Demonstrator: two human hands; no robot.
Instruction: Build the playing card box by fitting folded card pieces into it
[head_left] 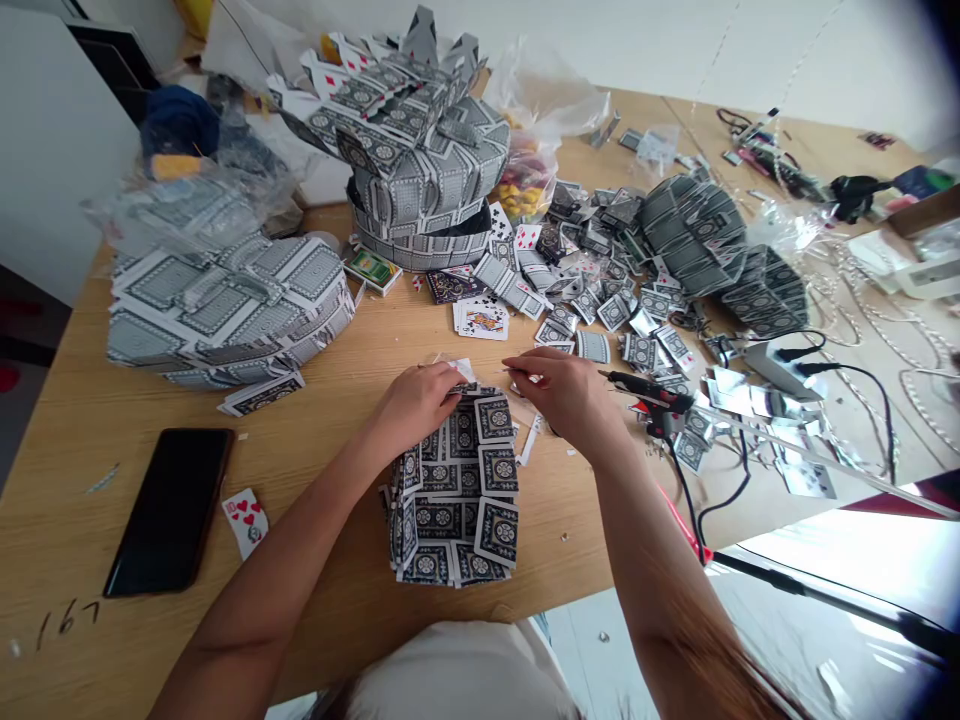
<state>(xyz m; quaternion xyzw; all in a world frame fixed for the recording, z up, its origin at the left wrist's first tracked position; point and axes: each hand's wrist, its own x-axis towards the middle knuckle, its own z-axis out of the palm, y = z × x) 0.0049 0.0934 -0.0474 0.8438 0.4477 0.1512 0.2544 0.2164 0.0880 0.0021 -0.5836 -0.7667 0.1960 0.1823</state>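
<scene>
A rounded hollow piece built from black-and-white-backed playing cards (463, 475) rests on the table in front of me. My left hand (420, 405) is at its far left edge, with thumb and fingers closed on the rim. To the right of that edge, my right hand (559, 390) is raised slightly and pinches something thin and pale, too small to name. Just beyond my right wrist lies a black glue gun (656, 393), with a long clear stick reaching to the right. A small clear plastic piece and paper scraps are partly hidden behind the hands.
Larger card-built pieces stand at the left (225, 300) and back (427, 165). Many folded cards (600, 250) are heaped at the centre right, by a card cylinder (694, 235). A phone (171, 510) lies at left. A power strip (784, 368) and cords lie at right.
</scene>
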